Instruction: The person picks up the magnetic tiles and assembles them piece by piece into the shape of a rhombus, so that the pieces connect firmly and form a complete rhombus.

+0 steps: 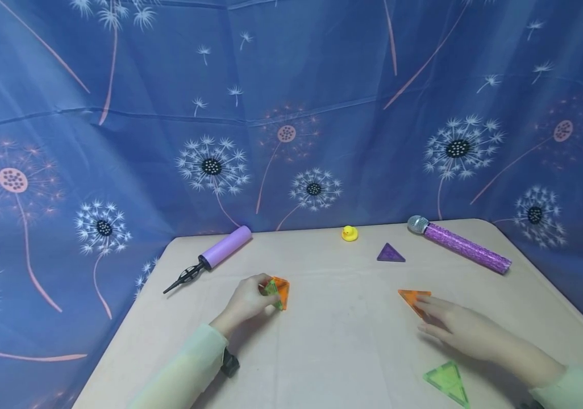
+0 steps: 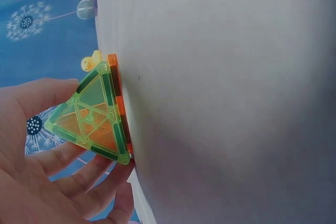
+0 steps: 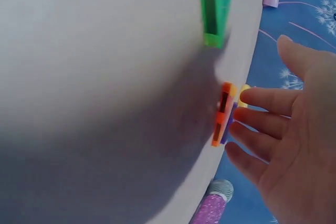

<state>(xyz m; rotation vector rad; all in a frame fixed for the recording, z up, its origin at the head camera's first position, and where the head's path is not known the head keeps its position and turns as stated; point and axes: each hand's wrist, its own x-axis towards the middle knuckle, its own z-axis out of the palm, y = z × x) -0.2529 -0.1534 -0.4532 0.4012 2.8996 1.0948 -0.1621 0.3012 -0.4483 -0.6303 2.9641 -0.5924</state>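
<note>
My left hand [image 1: 244, 302] pinches a translucent green triangular magnetic tile [image 2: 94, 121] between thumb and fingers. The green tile is tilted up, its lower edge at an orange triangular tile [image 1: 283, 291] on the table; orange shows through it in the left wrist view. On the right, my right hand [image 1: 467, 330] reaches over another orange triangular tile [image 1: 412, 297] lying flat. Its fingers are extended, with the fingertips at the tile's near side; whether they touch it I cannot tell. A second green triangular tile [image 1: 449, 382] lies nearer me, below the right hand.
At the back stand a yellow rubber duck [image 1: 350, 233] and, beside it, a purple triangular tile [image 1: 390, 253] lying flat. A glittery purple microphone [image 1: 467, 247] lies back right. A lilac hand pump [image 1: 226, 247] with a black nozzle lies back left. Blue dandelion-print cloth [image 1: 348, 142] hangs behind.
</note>
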